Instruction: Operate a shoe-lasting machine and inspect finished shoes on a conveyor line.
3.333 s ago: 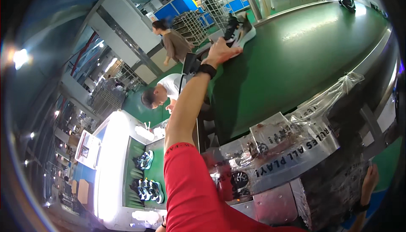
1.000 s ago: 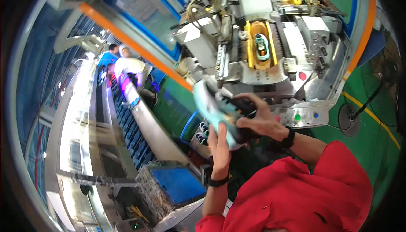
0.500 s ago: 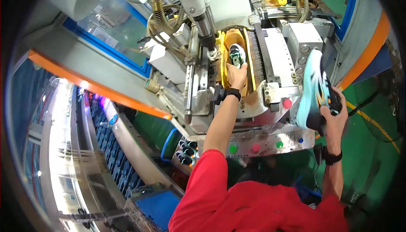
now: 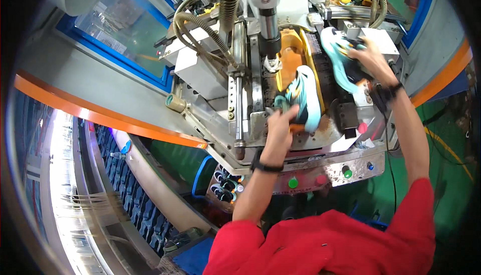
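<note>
Over the near end of the yellow press cradle [image 4: 292, 49], a light-blue and black sports shoe [image 4: 311, 94] is tilted on its side. My left hand [image 4: 280, 127] is closed on its collar end, the fingers partly hidden and slightly blurred. A matching shoe [image 4: 334, 57] is held up to the right of the cradle, above the machine's right side. My right hand [image 4: 373, 60] grips it at its dark opening. The cradle's orange-brown bed shows behind the left shoe.
A metal press rod [image 4: 269, 27] hangs beside the cradle on the left. Along the machine's front edge runs a button panel [image 4: 330, 173]. Several shoes [image 4: 224, 187] stand below on the left, near a conveyor [image 4: 123, 175]. A dark cable [image 4: 388, 145] hangs at the right.
My left hand has brought its shoe up out of the cradle and toward me. My right hand has carried the other shoe forward and left, over the machine.
</note>
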Tool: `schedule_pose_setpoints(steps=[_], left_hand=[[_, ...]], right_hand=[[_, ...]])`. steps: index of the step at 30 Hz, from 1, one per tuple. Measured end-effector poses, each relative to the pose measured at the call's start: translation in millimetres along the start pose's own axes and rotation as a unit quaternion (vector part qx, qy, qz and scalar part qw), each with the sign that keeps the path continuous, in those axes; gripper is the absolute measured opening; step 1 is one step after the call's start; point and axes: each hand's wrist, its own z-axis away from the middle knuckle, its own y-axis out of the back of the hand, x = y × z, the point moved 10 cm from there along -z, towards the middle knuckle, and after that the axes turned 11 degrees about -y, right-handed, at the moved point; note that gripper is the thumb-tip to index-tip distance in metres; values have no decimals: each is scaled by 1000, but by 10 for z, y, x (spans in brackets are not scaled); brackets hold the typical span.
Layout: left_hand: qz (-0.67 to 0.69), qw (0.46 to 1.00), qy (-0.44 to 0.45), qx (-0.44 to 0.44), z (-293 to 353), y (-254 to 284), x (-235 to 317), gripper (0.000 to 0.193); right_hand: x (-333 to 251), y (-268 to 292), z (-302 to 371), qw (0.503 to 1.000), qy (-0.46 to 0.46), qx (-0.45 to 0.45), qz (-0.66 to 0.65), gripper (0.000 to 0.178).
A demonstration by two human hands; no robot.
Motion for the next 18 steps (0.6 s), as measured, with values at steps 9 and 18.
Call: schedule_pose_setpoints(steps=[9,18], left_hand=[[-83,977,-102,169,2613,1364,814,56],[-113,821,-199,523,4625,2204,63,33]], right_hand=[[-228,-2239,-967,964,93,93,233,47],[-437,-2391,-105,927,281,113,219,50]])
